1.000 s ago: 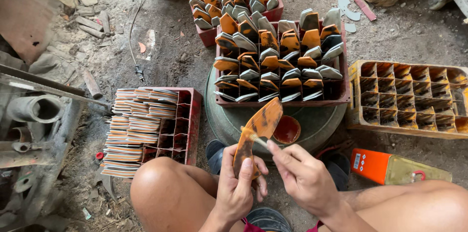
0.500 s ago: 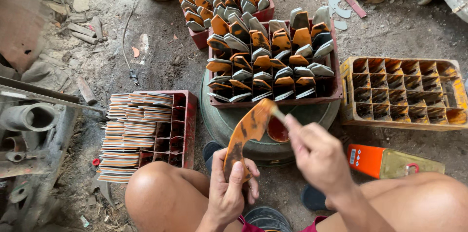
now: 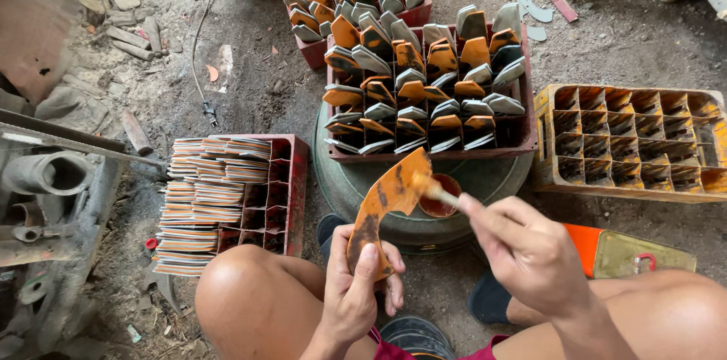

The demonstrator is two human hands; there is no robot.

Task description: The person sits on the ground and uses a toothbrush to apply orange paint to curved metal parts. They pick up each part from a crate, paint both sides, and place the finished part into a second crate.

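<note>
The left hand [image 3: 356, 292] grips a curved orange-coated blade [image 3: 386, 205] by its lower end, above the knees. The right hand [image 3: 522, 250] pinches a thin brush [image 3: 439, 195] touching the blade's tip, over a small paint cup [image 3: 441, 195] before a red crate [image 3: 522, 140] of coated blades.

Hands hemmed in: filled red crate [image 3: 522, 140] at 12 o'c, stacked crate [image 3: 291, 178] at 9, yellow divider crate [image 3: 545, 148] at 2. Bare ground betw. crates, 10 o'c.
</note>
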